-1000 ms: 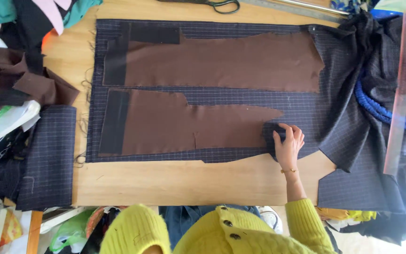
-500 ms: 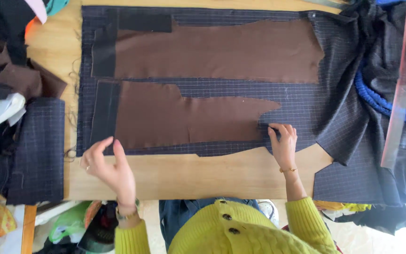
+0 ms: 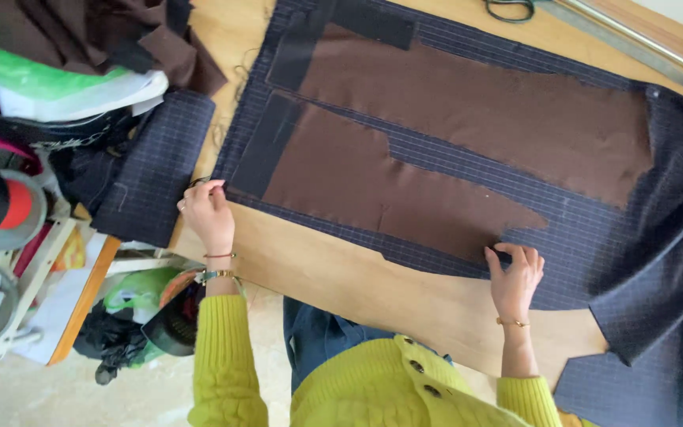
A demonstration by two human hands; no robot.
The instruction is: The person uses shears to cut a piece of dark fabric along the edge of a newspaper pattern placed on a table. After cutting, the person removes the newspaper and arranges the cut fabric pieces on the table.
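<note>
A yellow-green cable-knit cardigan with dark buttons, blue jeans, and thin bracelets on both wrists.

Both hands (image 3: 209,212) on checked cloth (image 3: 586,237) — edges

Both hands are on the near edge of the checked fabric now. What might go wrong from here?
The left hand pinches the corner of the dark checked fabric; a tug could shift the loose brown pieces lying on it. The right hand presses only one tip of the lower brown piece, so its far end may slide. Fabric bunched at the right may drag the layers out of line.
</note>
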